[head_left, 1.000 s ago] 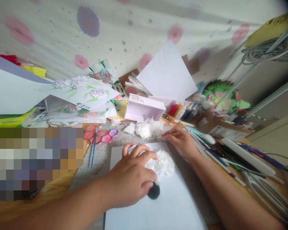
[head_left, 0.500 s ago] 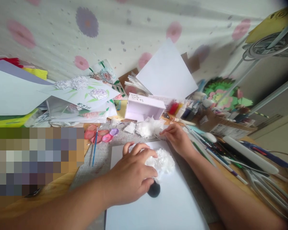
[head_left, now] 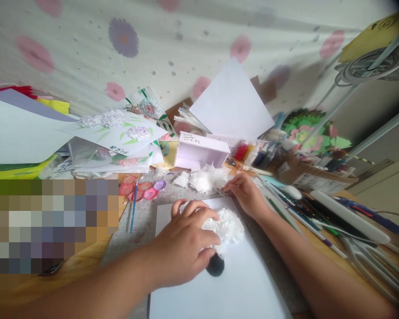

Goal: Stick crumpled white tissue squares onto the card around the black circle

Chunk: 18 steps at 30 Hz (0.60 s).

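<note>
A white paper sheet [head_left: 242,283] lies before me with a ruffled cluster of white tissue pieces [head_left: 231,226] and a black disc [head_left: 215,266] on it. My left hand [head_left: 189,239] rests over the sheet, fingers spread and bent at the cluster's left edge, its thumb close to the disc. Part of the cluster is hidden by those fingers. Beyond the sheet is a loose heap of white tissue squares [head_left: 204,179]. At the heap's right side my right hand [head_left: 248,195] is closed in a pinch; what sits between the fingertips is too small to make out.
Paint-stained palette cups [head_left: 142,188] and a blue brush [head_left: 133,208] are at left. Behind the heap stands a pale open box [head_left: 202,150]. Pens, a glue gun [head_left: 369,212] and scissors [head_left: 362,257] crowd the right. Pictures with paper flowers [head_left: 119,128] lean at the back left.
The whole view has shifted slightly. My left hand keeps its place at the cluster, and my right hand stays pinched by the tissue heap.
</note>
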Each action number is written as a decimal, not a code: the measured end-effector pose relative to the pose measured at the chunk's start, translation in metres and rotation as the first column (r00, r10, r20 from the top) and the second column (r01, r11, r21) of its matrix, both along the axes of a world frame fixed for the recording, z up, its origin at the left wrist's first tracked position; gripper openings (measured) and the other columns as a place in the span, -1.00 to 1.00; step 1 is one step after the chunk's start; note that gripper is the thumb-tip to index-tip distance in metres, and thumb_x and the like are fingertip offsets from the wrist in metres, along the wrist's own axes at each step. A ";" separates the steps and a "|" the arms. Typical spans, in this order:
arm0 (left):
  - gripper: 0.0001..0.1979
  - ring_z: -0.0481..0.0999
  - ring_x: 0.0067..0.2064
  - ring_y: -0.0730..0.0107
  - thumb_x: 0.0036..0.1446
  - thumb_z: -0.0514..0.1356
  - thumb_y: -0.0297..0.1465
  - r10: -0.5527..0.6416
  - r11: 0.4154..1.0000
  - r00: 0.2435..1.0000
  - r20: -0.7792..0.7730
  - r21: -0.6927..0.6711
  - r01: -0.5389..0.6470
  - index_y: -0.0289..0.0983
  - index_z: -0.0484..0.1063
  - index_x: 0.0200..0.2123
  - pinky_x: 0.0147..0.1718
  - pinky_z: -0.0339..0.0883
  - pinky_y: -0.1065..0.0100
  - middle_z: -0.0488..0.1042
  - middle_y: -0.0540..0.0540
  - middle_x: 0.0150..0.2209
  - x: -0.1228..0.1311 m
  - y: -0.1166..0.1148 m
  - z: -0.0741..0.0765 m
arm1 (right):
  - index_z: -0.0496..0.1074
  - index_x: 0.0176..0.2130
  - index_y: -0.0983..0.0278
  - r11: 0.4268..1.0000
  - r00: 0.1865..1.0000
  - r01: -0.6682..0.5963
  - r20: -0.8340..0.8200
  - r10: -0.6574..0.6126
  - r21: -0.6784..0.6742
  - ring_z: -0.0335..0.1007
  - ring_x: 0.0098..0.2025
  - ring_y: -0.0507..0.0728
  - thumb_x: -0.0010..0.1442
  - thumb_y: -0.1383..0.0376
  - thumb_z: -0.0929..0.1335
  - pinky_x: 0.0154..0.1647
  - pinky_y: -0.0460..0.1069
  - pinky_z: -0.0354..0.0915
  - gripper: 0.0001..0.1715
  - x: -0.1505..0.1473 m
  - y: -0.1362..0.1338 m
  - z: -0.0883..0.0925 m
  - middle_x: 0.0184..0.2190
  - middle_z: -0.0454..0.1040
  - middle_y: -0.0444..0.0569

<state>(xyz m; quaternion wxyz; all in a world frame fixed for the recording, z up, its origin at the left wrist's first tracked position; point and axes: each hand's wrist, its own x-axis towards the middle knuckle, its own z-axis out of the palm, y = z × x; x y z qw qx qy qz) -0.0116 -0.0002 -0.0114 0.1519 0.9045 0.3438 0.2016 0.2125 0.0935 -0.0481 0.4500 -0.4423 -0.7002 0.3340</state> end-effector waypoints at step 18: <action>-0.86 0.15 0.07 0.17 0.07 0.14 -0.37 0.031 0.999 0.999 0.014 0.020 -0.031 -0.12 0.49 -0.31 -0.07 -0.08 0.05 0.33 0.01 0.02 0.001 -0.003 -0.001 | 0.26 -0.41 0.23 0.995 0.986 0.095 -0.136 -0.099 -0.033 0.48 -0.44 0.19 -0.01 0.10 0.43 -0.39 0.08 0.39 -0.67 0.001 -0.001 0.004 -0.51 0.49 -0.01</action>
